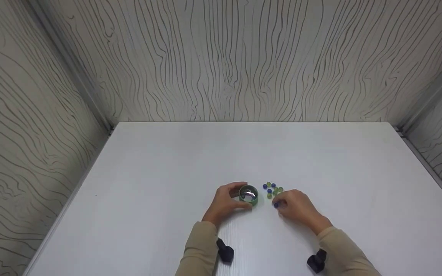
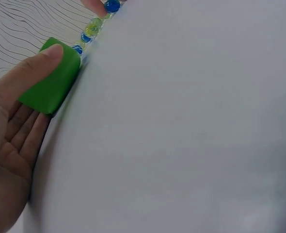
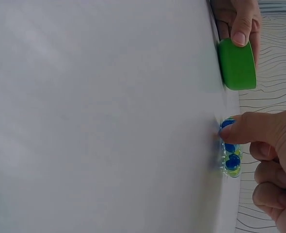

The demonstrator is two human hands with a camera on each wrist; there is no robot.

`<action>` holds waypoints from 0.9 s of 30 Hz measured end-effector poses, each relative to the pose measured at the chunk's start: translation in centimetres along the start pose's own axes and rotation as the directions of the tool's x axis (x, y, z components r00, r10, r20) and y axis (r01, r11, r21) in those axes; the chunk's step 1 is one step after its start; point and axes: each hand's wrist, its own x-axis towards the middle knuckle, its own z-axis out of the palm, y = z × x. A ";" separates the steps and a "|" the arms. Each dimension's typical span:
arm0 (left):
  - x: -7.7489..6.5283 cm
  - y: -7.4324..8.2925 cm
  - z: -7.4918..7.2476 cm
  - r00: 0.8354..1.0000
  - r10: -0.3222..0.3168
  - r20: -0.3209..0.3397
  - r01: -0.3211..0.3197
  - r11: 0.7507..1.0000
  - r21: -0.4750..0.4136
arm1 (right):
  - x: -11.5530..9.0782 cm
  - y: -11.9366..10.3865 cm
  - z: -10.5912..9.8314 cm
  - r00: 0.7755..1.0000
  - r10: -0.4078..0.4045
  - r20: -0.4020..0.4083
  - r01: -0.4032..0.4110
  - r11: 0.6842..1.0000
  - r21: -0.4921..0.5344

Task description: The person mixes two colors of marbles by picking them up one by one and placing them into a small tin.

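Observation:
A small green bowl (image 1: 248, 194) with a shiny inside stands upright on the white table. My left hand (image 1: 225, 203) holds it from the left side, thumb on the near wall and fingers round the far wall. In the left wrist view the thumb presses on the smooth green side (image 2: 60, 82). Just right of the bowl lies a loose cluster of blue and yellow-green glass marbles (image 1: 269, 191). At the near edge of that cluster, my right hand (image 1: 297, 207) pinches a blue marble (image 1: 276, 205) between thumb and forefinger, its other fingers curled in.
The white tabletop (image 1: 159, 165) stretches out around both hands. Walls with a wood-grain line pattern (image 1: 221, 61) rise behind it and at both sides. Black camera mounts (image 1: 226, 253) stick out from both sleeved wrists.

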 end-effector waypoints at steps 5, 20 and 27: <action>-0.1 0.2 0.0 1.000 -0.021 -0.001 0.021 1.000 0.005 | 0.1 0.0 0.0 1.000 -0.006 -0.017 0.005 1.000 -0.012; 0.1 0.2 -0.1 1.000 0.001 0.013 -0.001 1.000 -0.010 | 0.0 -0.3 -0.1 1.000 -0.008 -0.020 0.008 1.000 -0.008; 0.0 0.1 -0.1 1.000 -0.006 0.008 0.006 1.000 0.003 | 0.0 -0.5 0.0 1.000 0.027 -0.006 -0.027 1.000 0.013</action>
